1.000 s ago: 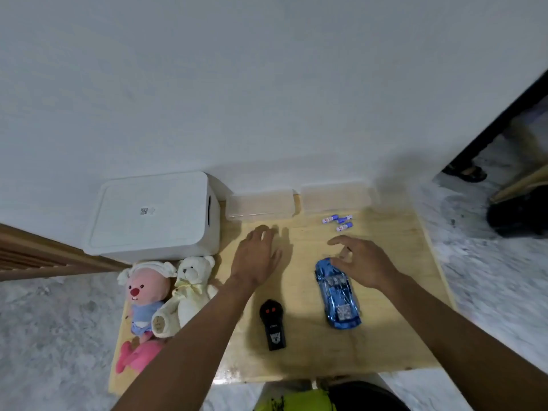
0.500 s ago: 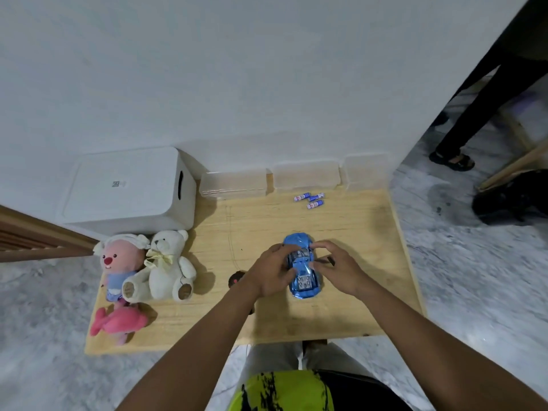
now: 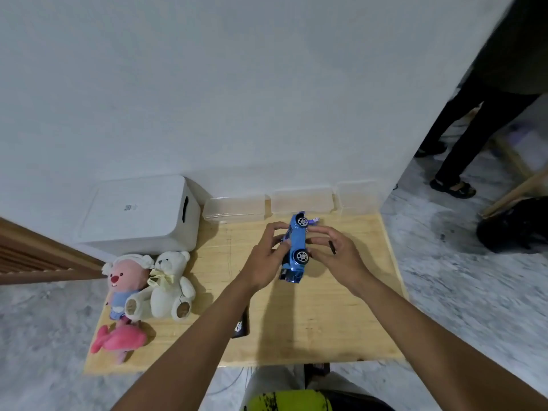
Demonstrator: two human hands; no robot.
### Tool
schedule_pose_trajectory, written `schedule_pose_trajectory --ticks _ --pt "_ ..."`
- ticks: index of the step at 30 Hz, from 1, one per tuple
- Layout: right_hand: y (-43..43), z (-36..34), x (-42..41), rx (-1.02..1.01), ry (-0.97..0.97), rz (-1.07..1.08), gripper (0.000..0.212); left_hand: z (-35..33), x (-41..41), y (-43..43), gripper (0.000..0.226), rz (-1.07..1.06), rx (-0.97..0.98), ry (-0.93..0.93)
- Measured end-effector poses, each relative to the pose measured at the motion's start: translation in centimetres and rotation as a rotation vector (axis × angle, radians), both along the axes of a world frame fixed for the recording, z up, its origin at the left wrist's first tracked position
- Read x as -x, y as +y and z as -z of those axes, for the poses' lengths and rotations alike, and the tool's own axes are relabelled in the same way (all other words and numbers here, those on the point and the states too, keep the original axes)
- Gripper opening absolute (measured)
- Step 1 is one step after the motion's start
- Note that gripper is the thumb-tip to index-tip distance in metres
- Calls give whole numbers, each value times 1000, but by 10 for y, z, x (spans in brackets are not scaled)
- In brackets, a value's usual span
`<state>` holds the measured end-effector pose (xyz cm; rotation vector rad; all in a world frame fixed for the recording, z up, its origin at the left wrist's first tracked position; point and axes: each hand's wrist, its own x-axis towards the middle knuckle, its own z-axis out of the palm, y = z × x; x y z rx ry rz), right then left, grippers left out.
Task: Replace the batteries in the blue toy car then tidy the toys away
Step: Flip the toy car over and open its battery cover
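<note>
The blue toy car (image 3: 296, 247) is lifted off the wooden table (image 3: 326, 321) and turned on its side, wheels facing right. My left hand (image 3: 267, 256) grips its roof side. My right hand (image 3: 335, 250) holds the wheel side, with a small dark thing between its fingers. The purple batteries (image 3: 313, 221) peek out just behind the car's front wheel. A black remote control (image 3: 240, 326) lies under my left forearm, mostly hidden.
A white lidded storage box (image 3: 139, 215) stands at the back left. Clear plastic containers (image 3: 237, 209) line the wall. A pink plush (image 3: 124, 280), a white teddy bear (image 3: 170, 286) and a pink fish plush (image 3: 118, 341) sit at the table's left. A person's legs (image 3: 474, 129) stand at the right.
Both hands closed on the car, raised it off the table and rolled it onto its side. The head camera shifted, so the table sits lower and further right in view.
</note>
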<state>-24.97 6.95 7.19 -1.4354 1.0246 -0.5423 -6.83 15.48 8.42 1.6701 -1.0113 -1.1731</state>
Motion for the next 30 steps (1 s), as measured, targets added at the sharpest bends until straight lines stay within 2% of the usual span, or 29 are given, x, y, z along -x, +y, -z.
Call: schedule_pose_trajectory --ticks 5,11,14,19,23,30 --pt "-8 -10 1 -88 -5 -55 37 -14 6 -4 36 -1 10 4" --pt "-17 -24 3 -120 21 -161 34 -16 9 -8 26 6 -1 16" --pt "-22 -29 1 -34 59 -171 34 -20 4 -13 29 18 -29 33" --pt "-35 -30 2 163 150 -151 37 -27 -1 -18 50 24 -22 26" --pt "-41 -32 4 172 200 -155 36 -24 4 -17 52 41 43 44" --pt "-44 -40 5 243 257 -189 36 -16 19 -18 55 29 76 -36"
